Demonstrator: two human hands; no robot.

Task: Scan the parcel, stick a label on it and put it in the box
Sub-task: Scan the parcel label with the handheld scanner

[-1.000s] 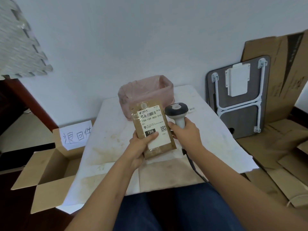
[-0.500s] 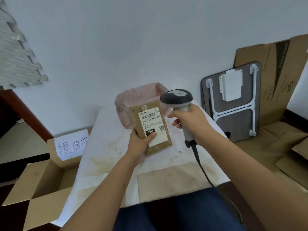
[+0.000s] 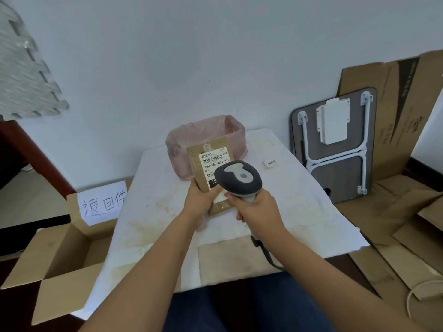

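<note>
My left hand [image 3: 200,203] holds a flat brown parcel [image 3: 200,173] upright above the table, its white shipping sheet with a barcode facing me. My right hand [image 3: 257,208] grips a grey handheld scanner [image 3: 238,179] by its handle; the scanner's head sits in front of the parcel's lower half and hides part of the sheet. A small white label [image 3: 270,163] with handwriting lies on the table to the right. An open cardboard box [image 3: 64,250] with a handwritten paper sign [image 3: 103,202] stands on the floor at the left.
The white-covered table [image 3: 299,202] carries a bin lined with a pink bag [image 3: 206,135] at its back edge. A folded small table [image 3: 332,149] and flattened cardboard [image 3: 407,212] lean and lie at the right. The scanner's black cable [image 3: 266,255] runs down toward my lap.
My right hand has swung the scanner leftward, from beside the parcel to in front of its sheet. The parcel stays in my left hand, raised slightly.
</note>
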